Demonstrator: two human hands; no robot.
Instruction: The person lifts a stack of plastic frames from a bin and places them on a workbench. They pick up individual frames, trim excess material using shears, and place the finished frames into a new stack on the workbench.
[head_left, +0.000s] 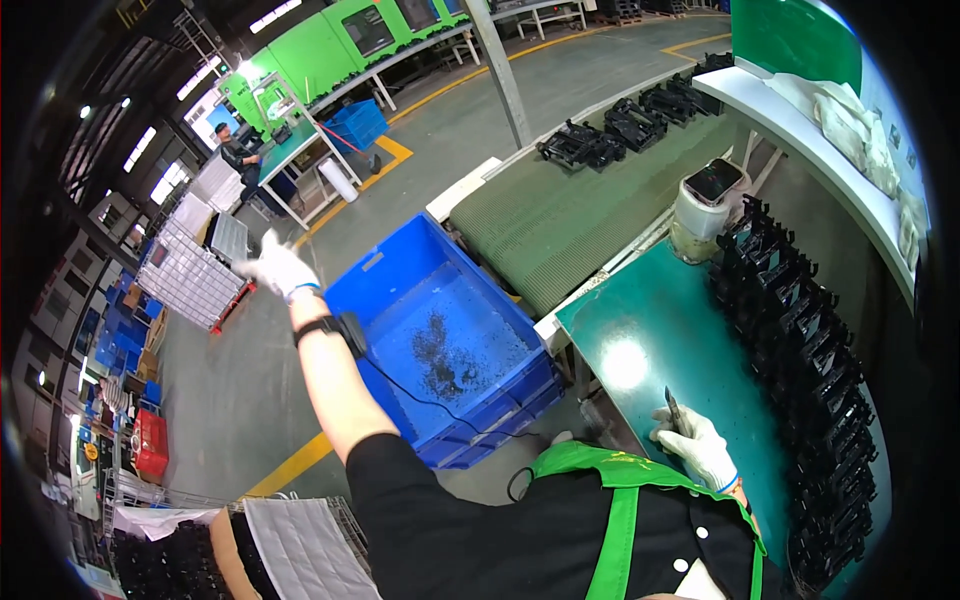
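The apron (622, 500) is bright green with yellow markings on its upper part. Behind it is a black shirt (440, 525), short-sleeved left of the apron; white round buttons (702, 532) show among its green edges. Left of the apron, the left hand (275, 265) wears a white, blue-edged glove (285, 275); a black wristband (318, 328) carries a dark module (352, 335) and thin black cable (455, 415). The right hand (700, 450), beyond the apron's upper edge, is gloved likewise.
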